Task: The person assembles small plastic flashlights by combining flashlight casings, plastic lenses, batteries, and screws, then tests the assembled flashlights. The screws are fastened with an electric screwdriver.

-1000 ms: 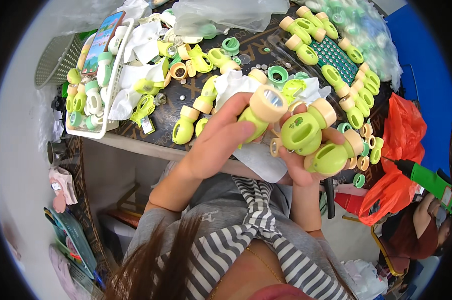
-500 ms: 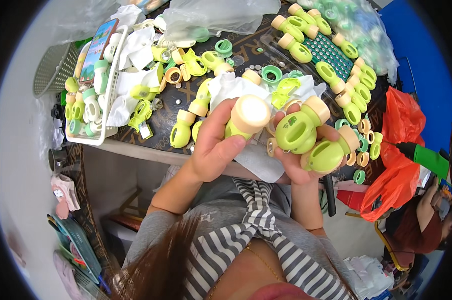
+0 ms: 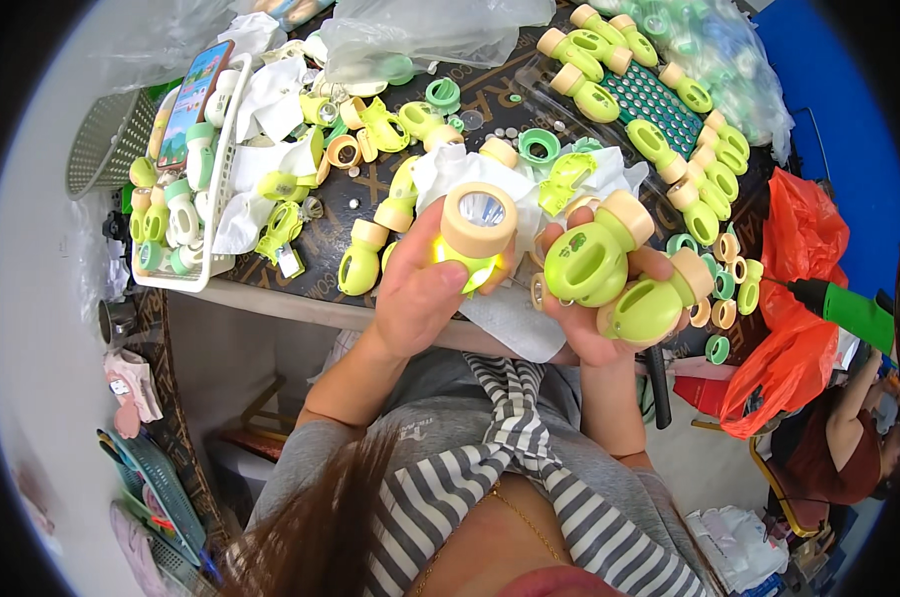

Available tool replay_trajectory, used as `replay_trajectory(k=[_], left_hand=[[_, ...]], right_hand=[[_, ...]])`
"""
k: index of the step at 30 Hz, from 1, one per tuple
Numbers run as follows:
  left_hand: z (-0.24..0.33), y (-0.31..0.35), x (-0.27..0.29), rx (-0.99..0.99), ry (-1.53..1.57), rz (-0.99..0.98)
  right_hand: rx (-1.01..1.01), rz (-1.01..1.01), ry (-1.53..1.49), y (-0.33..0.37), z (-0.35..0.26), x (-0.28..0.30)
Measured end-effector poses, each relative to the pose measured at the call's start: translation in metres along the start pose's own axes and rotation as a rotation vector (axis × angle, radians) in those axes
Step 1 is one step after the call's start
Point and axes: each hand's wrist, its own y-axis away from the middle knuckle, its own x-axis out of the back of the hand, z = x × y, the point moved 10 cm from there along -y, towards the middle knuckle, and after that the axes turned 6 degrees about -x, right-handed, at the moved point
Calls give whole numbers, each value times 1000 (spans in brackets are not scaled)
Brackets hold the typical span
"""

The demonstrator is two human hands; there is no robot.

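Observation:
My left hand (image 3: 415, 298) is closed round a small green flashlight (image 3: 482, 221) with a peach head. Its lens faces up, showing a silvery reflector, and its green body glows yellow beside my thumb. Two more green flashlights with peach heads, one upper (image 3: 581, 267) and one lower (image 3: 649, 306), are gripped side by side in my right hand (image 3: 591, 343). A small peach-rimmed piece (image 3: 539, 291) shows beside my right fingers; whether I hold it, I cannot tell. Behind my hands, a green shell part (image 3: 567, 179) lies on white tissue (image 3: 450, 171).
At left stands a white basket (image 3: 203, 271) of flashlights with a phone (image 3: 193, 104) on top. Several flashlights surround a green perforated tray (image 3: 659, 109) at far right. A red plastic bag (image 3: 803, 234) hangs by the right edge, near a green-handled tool (image 3: 853, 316). Another person (image 3: 838, 438) is at lower right.
The flashlight in my left hand has tilted, its lens going from bright white to unlit while its body now glows yellow. My right hand stays nearly still with its two flashlights.

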Motion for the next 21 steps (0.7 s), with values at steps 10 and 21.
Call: replay_trajectory(k=[10, 21], left_hand=[[26, -8, -11, -195, -791, -46], [56, -4, -21, -556, -1231, 36]], right_hand=[[13, 13, 37, 3, -3, 3], [21, -1, 82, 2, -1, 2]])
